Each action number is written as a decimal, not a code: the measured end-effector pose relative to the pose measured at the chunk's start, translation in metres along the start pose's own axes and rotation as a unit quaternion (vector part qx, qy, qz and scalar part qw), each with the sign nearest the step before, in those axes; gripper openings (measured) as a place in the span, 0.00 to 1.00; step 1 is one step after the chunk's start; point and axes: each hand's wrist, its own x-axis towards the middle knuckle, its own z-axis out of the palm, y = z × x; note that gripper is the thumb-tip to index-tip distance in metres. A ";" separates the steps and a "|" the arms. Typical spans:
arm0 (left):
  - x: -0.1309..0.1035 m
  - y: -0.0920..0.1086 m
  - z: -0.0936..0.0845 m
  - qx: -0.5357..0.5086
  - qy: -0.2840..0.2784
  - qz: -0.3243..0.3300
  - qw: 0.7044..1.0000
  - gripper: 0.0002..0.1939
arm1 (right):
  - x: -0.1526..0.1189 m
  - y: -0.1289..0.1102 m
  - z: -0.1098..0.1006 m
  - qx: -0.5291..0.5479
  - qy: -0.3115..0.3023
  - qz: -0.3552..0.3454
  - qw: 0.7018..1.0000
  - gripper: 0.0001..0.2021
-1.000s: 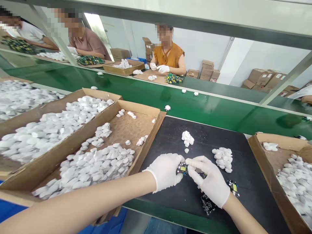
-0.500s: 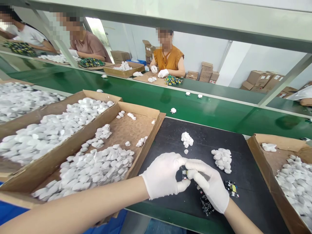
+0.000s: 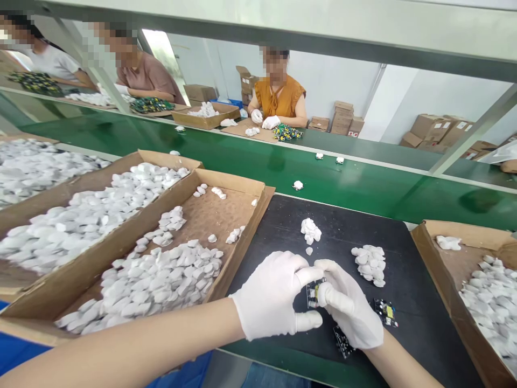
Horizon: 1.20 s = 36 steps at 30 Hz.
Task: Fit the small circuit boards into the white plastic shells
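Note:
My right hand (image 3: 351, 307), in a white glove, holds a small circuit board (image 3: 312, 294) with a yellow part between thumb and fingers. Around the board's left side is my left hand (image 3: 274, 296), also gloved, its index finger and thumb spread apart. The left index fingertip lies at the board's upper edge; whether it touches, I cannot tell. Another circuit board (image 3: 385, 312) rests on the black mat (image 3: 274, 248) right of my right hand. A dark board (image 3: 343, 342) lies partly hidden under that hand. Two heaps of white lumps, one heap (image 3: 310, 230) and a second heap (image 3: 369, 264), sit beyond my hands.
Cardboard trays of white lumps stand left (image 3: 242, 186) and right (image 3: 428, 242) of the mat. Behind it runs a green conveyor belt (image 3: 242, 161) carrying several small boards with white tops. Across it, people work at a bench. A metal beam (image 3: 283, 32) spans overhead.
My left index finger and thumb have spread from around the board, which has turned in my right hand and shows its yellow part. The pieces on the belt have shifted right.

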 end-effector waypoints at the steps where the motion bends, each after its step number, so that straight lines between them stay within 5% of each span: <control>1: -0.001 0.000 0.000 -0.001 0.014 0.007 1.000 0.23 | -0.001 0.000 0.001 -0.004 -0.007 -0.008 1.000 0.19; 9: -0.001 -0.001 -0.004 -0.024 0.083 0.093 0.992 0.11 | -0.003 0.007 0.000 0.037 -0.052 0.018 0.998 0.15; 21: 0.000 0.002 -0.005 -0.042 0.008 0.077 0.996 0.12 | -0.005 0.012 -0.001 -0.047 -0.016 0.002 0.999 0.20; 30: -0.004 0.002 -0.003 -0.029 0.029 0.053 0.998 0.11 | -0.008 0.002 0.002 -0.190 -0.060 -0.038 0.979 0.17; 36: -0.002 0.004 -0.001 -0.047 0.002 0.073 0.996 0.09 | -0.006 0.001 0.007 -0.247 -0.014 -0.022 0.969 0.11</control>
